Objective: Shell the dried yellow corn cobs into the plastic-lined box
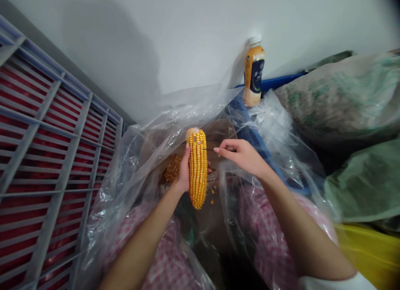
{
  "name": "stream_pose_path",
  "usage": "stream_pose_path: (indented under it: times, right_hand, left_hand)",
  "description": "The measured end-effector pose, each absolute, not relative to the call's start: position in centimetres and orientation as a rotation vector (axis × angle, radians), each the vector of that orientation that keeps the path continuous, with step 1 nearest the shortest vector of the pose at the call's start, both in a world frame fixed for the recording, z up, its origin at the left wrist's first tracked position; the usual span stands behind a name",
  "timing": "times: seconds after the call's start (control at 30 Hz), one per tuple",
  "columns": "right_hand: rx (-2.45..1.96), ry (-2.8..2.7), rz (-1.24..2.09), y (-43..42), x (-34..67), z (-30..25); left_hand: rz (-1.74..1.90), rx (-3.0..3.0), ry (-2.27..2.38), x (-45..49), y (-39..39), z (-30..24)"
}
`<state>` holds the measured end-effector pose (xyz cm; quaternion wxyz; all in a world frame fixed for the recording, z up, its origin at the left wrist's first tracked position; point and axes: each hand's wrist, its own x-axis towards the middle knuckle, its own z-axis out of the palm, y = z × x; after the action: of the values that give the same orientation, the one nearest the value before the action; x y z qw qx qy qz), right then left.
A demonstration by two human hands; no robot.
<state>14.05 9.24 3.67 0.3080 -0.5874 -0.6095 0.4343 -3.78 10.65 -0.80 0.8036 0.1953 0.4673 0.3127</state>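
Just left of the right hand (242, 154) pinching a thin dark pick (208, 149), the left hand (183, 171) is gripping an upright yellow corn cob (197, 169).

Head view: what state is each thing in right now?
corn cob, upright, gripped, nearly all kernels on.
left hand, shut around the corn cob.
right hand, pinching the thin pick.
thin pick, level, tip at the corn cob.
bottle, upright, capped.
plastic bag, open, loose kernels inside.
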Motion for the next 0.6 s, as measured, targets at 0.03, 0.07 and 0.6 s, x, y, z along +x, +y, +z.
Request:
stream_pose_path:
  times: [0.03, 0.07, 0.6]
  right_hand:
    - [-1.556, -1.617, 1.16, 9.25, 14.11, 3.66]
    - [-1.563, -1.626, 1.172, 9.25, 14.19, 3.62]
    - [-1.648, -1.617, 1.258, 9.42, 14.26, 3.51]
  left_hand:
    - [0.674, 0.434, 1.019, -3.76, 10.63, -0.74]
    - [0.677, 0.454, 1.045, -3.75, 10.6, -0.7]
    - [0.735, 0.516, 1.183, -3.38, 10.4, -0.68]
